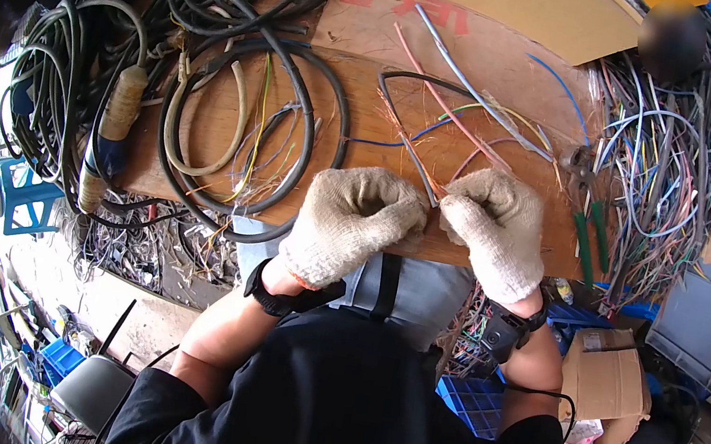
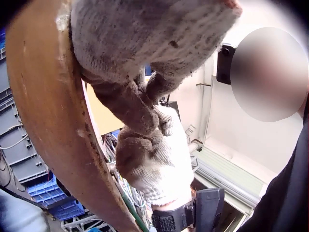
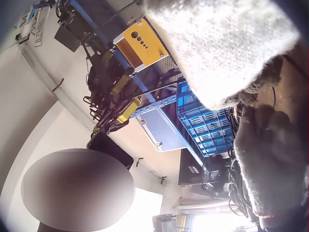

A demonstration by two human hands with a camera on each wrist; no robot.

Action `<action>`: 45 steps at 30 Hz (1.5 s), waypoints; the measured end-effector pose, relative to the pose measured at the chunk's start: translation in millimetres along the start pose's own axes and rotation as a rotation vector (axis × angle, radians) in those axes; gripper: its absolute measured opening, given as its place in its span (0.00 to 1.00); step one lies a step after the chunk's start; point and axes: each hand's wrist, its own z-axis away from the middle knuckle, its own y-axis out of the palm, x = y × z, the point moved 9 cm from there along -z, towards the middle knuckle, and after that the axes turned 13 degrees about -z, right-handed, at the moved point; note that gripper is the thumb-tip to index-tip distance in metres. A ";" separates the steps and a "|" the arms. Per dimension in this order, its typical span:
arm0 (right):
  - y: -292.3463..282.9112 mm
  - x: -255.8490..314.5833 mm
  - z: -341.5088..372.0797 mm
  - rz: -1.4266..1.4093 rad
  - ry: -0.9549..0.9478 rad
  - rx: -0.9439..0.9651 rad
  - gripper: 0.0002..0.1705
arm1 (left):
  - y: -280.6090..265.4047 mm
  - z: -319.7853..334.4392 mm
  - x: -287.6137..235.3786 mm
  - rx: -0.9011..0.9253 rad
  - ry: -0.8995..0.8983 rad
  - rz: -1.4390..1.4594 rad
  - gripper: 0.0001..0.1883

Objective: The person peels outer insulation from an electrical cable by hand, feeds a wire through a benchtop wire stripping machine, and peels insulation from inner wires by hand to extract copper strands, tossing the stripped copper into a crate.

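Both hands wear off-white knit gloves and meet at the table's near edge. In the head view, the left hand [image 1: 353,226] has curled fingers and pinches the end of a thin dark cable [image 1: 408,141]. Close beside it, the right hand [image 1: 496,233] pinches at frayed copper strands [image 1: 439,191] by that end. The left wrist view shows the left hand [image 2: 145,43] above the right hand [image 2: 154,162], fingertips close together. In the right wrist view, the right hand [image 3: 224,50] covers most of the contact with the left hand [image 3: 273,157]; the strands are hidden there.
Coiled black cables [image 1: 304,108] lie on the left of the wooden table [image 1: 464,253]. Pink [image 1: 428,83] and grey-blue wires lie beyond the hands. Green-handled pliers [image 1: 597,241] and a large wire heap [image 1: 668,173] are at right. A cardboard box [image 1: 528,0] stands at the back.
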 end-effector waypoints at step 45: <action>21.3 36.3 12.2 0.499 -0.396 0.072 0.04 | 1.1 -2.6 -1.0 0.025 -0.054 0.114 0.06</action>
